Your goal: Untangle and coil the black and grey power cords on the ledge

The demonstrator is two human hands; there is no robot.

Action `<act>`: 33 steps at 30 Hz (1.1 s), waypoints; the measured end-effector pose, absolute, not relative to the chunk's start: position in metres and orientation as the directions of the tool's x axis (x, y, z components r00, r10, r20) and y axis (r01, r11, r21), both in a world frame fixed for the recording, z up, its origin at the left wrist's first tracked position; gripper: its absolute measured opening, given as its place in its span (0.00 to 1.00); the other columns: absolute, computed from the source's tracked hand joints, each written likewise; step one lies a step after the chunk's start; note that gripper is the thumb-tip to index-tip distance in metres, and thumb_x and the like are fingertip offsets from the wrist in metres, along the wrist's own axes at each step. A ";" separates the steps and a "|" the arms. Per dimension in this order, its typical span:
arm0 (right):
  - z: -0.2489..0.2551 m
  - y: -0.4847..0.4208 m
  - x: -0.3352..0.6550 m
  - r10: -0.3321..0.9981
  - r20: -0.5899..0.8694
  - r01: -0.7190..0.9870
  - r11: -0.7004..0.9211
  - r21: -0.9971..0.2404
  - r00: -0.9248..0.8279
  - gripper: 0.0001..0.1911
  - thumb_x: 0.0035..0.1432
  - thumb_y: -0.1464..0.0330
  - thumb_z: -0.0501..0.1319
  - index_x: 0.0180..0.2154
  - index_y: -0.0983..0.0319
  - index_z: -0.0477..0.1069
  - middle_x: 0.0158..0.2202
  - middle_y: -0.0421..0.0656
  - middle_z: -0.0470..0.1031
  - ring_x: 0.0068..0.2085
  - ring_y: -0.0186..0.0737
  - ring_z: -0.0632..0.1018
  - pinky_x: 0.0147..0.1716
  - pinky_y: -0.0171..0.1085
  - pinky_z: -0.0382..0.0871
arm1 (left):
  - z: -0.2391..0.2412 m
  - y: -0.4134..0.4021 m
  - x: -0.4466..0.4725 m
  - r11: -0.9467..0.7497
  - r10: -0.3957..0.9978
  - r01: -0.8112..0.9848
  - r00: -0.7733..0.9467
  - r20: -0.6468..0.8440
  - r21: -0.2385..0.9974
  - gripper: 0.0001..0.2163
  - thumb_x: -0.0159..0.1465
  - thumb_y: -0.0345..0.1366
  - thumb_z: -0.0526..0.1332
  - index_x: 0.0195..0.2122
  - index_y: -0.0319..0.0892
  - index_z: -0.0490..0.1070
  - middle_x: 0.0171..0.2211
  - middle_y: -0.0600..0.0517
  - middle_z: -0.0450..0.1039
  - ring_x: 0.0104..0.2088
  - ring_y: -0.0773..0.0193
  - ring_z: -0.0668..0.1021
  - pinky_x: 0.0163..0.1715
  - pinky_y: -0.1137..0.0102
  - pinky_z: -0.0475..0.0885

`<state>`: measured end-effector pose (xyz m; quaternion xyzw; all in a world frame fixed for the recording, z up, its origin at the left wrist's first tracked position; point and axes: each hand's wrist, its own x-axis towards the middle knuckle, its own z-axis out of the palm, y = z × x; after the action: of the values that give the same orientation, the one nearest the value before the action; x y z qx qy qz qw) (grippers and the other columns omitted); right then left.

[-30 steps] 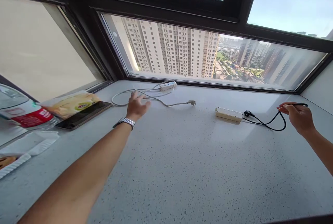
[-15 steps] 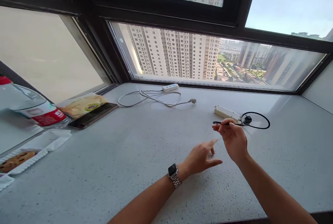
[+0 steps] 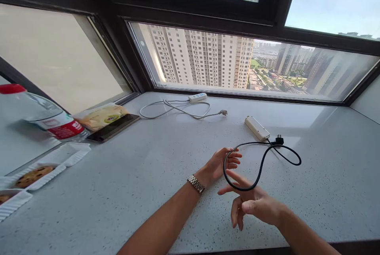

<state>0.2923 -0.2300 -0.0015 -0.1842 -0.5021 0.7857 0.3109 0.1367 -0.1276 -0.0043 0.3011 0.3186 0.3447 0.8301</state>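
Note:
A black cord (image 3: 261,164) curls in a loop over the speckled grey sill (image 3: 148,191). Its plug (image 3: 278,141) sits at the end of a beige power strip (image 3: 257,127). My left hand (image 3: 221,164), with a metal watch on the wrist, has its fingers curled round the cord's free end at the loop's left side. Below the loop, my right hand (image 3: 255,205) has its fingers spread, and the loop's bottom lies across the index finger. Both hands are just above the sill, near its front edge.
A white power strip (image 3: 197,97) with its white cable (image 3: 178,109) lies by the window. At the left are a water bottle (image 3: 44,118), a snack bag (image 3: 101,116) on a dark tablet (image 3: 115,127), and a white tray with cookies (image 3: 35,174).
The black cord has been pulled towards me and now forms a larger loop. My left hand has closed on its end. My right hand has let go and dropped below the loop with fingers spread.

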 end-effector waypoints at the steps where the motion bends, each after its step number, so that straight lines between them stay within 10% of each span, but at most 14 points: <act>1: 0.008 -0.230 0.305 0.563 -0.013 -0.177 -0.282 -0.943 -0.826 0.36 0.50 0.56 0.66 0.60 0.50 0.60 0.54 0.48 0.68 0.30 0.33 0.78 0.23 0.30 0.68 | -0.005 -0.128 0.136 0.564 0.777 -0.377 0.543 -0.317 0.735 0.10 0.55 0.35 0.62 0.36 0.35 0.70 0.27 0.50 0.75 0.23 0.69 0.75 0.25 0.75 0.69; 5: 0.068 -0.230 0.364 0.268 -0.157 0.167 0.015 -0.986 -0.951 0.28 0.57 0.51 0.58 0.52 0.61 0.72 0.45 0.52 0.76 0.37 0.42 0.80 0.34 0.36 0.72 | -0.005 -0.127 0.134 0.457 0.802 -0.298 0.546 -0.243 0.838 0.10 0.51 0.32 0.59 0.35 0.39 0.65 0.17 0.59 0.64 0.15 0.73 0.65 0.17 0.77 0.59; 10: 0.094 -0.188 0.412 0.951 0.064 0.487 0.211 -0.848 -0.301 0.24 0.58 0.51 0.55 0.43 0.61 0.77 0.33 0.48 0.78 0.32 0.41 0.77 0.30 0.37 0.70 | -0.005 -0.127 0.134 0.359 0.833 -0.170 0.501 -0.234 0.918 0.10 0.49 0.34 0.55 0.34 0.40 0.64 0.14 0.61 0.58 0.12 0.74 0.57 0.13 0.77 0.52; 13: 0.064 -0.153 0.422 0.986 0.070 0.845 -0.090 -0.527 0.149 0.22 0.55 0.55 0.59 0.47 0.61 0.73 0.36 0.48 0.77 0.33 0.42 0.76 0.26 0.36 0.66 | -0.006 -0.126 0.135 0.314 0.857 -0.087 0.454 -0.243 0.945 0.10 0.49 0.35 0.53 0.32 0.40 0.64 0.13 0.62 0.56 0.12 0.75 0.53 0.12 0.77 0.49; 20: 0.016 -0.142 0.402 0.967 -0.157 0.978 -0.207 -0.034 0.199 0.17 0.60 0.59 0.54 0.42 0.64 0.71 0.40 0.51 0.75 0.38 0.47 0.76 0.26 0.36 0.61 | -0.007 -0.125 0.134 0.276 0.864 0.012 0.434 -0.253 0.961 0.09 0.51 0.36 0.54 0.33 0.40 0.63 0.13 0.63 0.54 0.13 0.75 0.52 0.12 0.78 0.48; 29: 0.053 -0.111 0.436 0.997 -0.072 0.987 0.004 0.160 0.008 0.11 0.63 0.69 0.51 0.35 0.64 0.71 0.33 0.49 0.75 0.32 0.42 0.75 0.25 0.34 0.58 | 0.000 -0.117 0.120 0.322 0.732 0.108 0.601 -0.320 0.940 0.06 0.51 0.34 0.56 0.29 0.38 0.68 0.12 0.63 0.50 0.13 0.77 0.48 0.12 0.78 0.43; 33: 0.045 -0.095 0.458 0.975 -0.181 0.991 -0.123 0.045 0.129 0.09 0.61 0.66 0.56 0.34 0.63 0.73 0.36 0.49 0.76 0.35 0.42 0.75 0.25 0.34 0.60 | -0.002 -0.105 0.102 0.396 0.829 -0.211 0.500 -0.250 0.894 0.05 0.53 0.36 0.59 0.27 0.39 0.66 0.12 0.65 0.45 0.13 0.77 0.46 0.12 0.79 0.43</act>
<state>0.4581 -0.0955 0.0446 -0.7475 -0.6577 0.0530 -0.0770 0.1023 -0.1048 -0.0023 0.4274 0.3615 0.3452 0.7533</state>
